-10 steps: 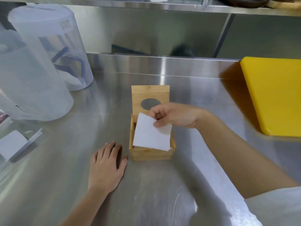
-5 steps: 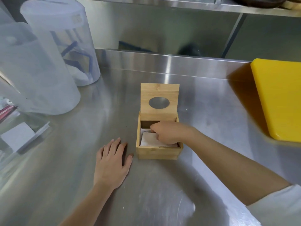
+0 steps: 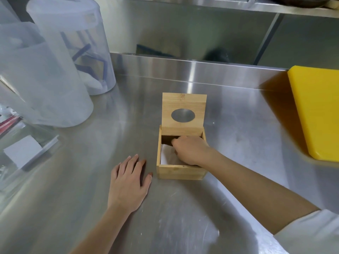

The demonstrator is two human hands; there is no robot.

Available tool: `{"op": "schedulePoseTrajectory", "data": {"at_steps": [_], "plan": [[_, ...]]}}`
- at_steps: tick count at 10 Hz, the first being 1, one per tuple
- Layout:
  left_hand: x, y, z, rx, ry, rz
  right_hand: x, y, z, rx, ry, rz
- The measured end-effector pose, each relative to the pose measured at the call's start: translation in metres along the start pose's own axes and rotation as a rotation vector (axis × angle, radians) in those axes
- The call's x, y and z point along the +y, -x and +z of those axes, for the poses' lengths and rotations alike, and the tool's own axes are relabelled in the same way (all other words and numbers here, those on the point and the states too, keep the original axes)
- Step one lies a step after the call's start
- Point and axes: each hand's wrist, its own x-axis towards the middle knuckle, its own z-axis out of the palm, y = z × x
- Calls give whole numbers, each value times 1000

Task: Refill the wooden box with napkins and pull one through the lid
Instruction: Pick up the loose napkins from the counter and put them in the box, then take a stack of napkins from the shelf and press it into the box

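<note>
A brushed steel counter (image 3: 238, 110) meets a steel backsplash (image 3: 165, 30) under a shelf (image 3: 201, 1); soft overhead glare.

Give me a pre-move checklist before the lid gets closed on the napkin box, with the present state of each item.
1. Lid swung open and standing up behind the wooden box: ok.
2. Oval hole in the lid unobstructed: ok.
3. Napkins lying inside the box: ok.
4. Right hand out of the box: not ok, it is down inside, on the napkins.
5. One napkin pinched by the right hand, ready to feed through the hole: cannot tell, its fingers are hidden.
6. Left hand steadying the box: not ok, it lies flat on the steel counter just left of it.
</note>
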Motion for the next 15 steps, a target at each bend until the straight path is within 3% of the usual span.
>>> {"op": "schedulePoseTrajectory", "data": {"at_steps": [2,3,4,5,7,9,11,13,14,15], "plan": [[-1,0,1,-2,-1,2,0,3,3,63,32,-61],[-1,0,1,3,-2,0,1,5,-4,1,-63,-92],[0,0,1,-1,-6,-2,0,5,-11,-175,-228,-137],[0,-1,0,-11,-13,-4,-1,1,-13,-295,-241,-144],[1,-1,0,-8,-10,-4,2,-3,-11,-379,-140,-132],[0,-2,0,-13,-11,3,5,-1,-14,-292,-135,-145],[0,-2,1,-2,-7,7,4,-3,-6,-323,12,-166],[0,-1,0,-7,10,12,1,3,-16,-321,-67,-140],[-2,0,-1,-44,44,1,1,14,-36,-297,-168,-152],[-9,-18,-21,-299,154,-31,8,32,-70,-279,-243,-206]]}}
